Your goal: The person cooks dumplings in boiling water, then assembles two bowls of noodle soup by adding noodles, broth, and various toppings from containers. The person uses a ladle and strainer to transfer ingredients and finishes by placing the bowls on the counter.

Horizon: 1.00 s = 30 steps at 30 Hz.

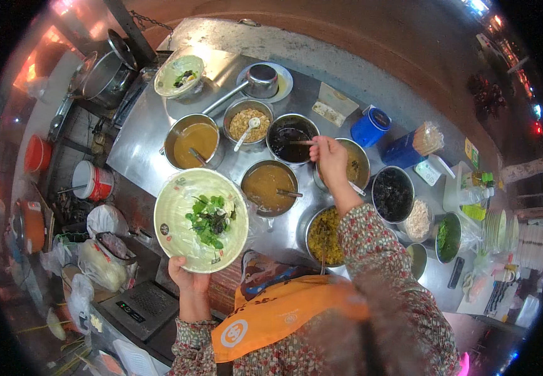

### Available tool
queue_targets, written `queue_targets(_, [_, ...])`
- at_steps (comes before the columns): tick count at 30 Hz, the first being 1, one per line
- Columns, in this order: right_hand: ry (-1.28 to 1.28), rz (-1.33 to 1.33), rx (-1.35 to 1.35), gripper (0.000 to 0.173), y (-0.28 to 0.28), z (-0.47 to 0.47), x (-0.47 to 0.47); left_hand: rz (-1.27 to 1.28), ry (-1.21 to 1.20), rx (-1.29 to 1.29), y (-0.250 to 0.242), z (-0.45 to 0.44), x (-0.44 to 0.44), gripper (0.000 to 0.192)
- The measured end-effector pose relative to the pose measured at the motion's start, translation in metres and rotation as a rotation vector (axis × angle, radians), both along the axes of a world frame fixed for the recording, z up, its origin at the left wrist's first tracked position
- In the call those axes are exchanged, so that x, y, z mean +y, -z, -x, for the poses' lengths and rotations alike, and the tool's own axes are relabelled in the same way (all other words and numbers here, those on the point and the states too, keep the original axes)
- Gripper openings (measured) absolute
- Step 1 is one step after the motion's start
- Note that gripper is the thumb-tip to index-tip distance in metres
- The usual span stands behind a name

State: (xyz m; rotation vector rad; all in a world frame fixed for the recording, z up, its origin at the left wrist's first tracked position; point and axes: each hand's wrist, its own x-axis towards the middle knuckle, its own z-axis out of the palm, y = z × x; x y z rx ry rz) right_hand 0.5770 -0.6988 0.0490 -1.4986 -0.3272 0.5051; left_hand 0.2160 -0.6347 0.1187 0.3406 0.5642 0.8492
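Observation:
My left hand point(190, 278) grips the near rim of a pale green bowl point(172, 202) lined with clear plastic. Chopped green leaves with dark shreds point(212, 221) lie inside it. My right hand point(330, 160) holds the handle of a spoon point(302, 142); the spoon's other end is down in a steel pot of dark sauce point(286, 135) and hidden. Below my right wrist is a pot of brownish sauce point(357, 162), partly covered by the hand. Between my hands sits a pot of tan sauce point(264, 181) with a utensil standing in it.
On the steel table point(135, 145) stand a pot of yellow-brown sauce point(191, 141), chopped peanuts point(248, 121), a yellow topping point(324, 230), dark shreds point(392, 193) and chopped greens point(444, 237). A second lined bowl point(177, 77) is at the far left. A blue chopstick holder point(400, 149) stands right.

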Motion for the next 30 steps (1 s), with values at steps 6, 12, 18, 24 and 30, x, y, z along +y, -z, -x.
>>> queue_targets(6, [-0.026,-0.002,0.079,0.025,-0.005,0.000,-0.005,0.026,-0.011,0.037,0.000,-0.007,0.002,0.075])
queue_targets(12, [0.103,-0.031,0.271,0.024,-0.011,-0.007,-0.014,0.005,0.014,0.024,-0.003,-0.013,0.004,0.077])
queue_targets(18, [0.074,-0.048,0.076,0.022,-0.014,-0.005,-0.016,0.030,0.030,0.034,-0.004,-0.020,0.005,0.079])
queue_targets(24, [-0.062,0.151,-0.012,0.021,-0.011,0.014,0.000,0.011,0.061,0.047,-0.005,-0.023,0.004,0.080])
queue_targets(30, [0.017,0.195,-0.343,0.021,-0.019,0.004,-0.009,0.012,0.045,0.066,-0.001,-0.022,0.004,0.078])
